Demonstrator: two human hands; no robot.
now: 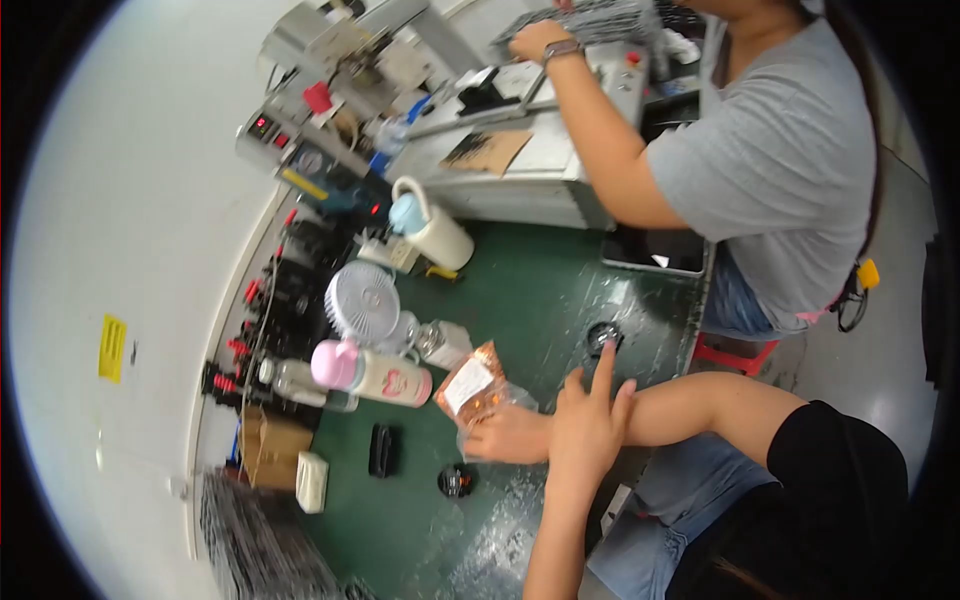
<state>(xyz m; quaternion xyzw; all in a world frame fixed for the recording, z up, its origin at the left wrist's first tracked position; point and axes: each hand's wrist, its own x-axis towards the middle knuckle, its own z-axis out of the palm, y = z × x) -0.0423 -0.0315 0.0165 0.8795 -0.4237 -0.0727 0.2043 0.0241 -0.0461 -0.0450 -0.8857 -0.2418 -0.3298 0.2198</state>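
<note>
My left hand (587, 425) comes up from the lower edge and crosses over my right forearm. Its fingers are spread, the index stretched to the near rim of a small round black part (603, 338); whether it presses on it I cannot tell. My right hand (508, 436) reaches across to a clear plastic bag (487, 392) of small copper-coloured pieces with a white label. Its fingers are closed at the bag's opening, and the fingertips are partly hidden. Another round black part (456, 481) lies on the green table, beside a black oblong piece (381, 450).
A pink-capped bottle (372, 373), a small white fan (362, 302) and a cream jug (436, 233) stand behind the bag. A co-worker's arm (610, 140) works at a machine (510, 190) at the far side. A cardboard box (275, 450) and stacked grey sheets (255, 540) are at left.
</note>
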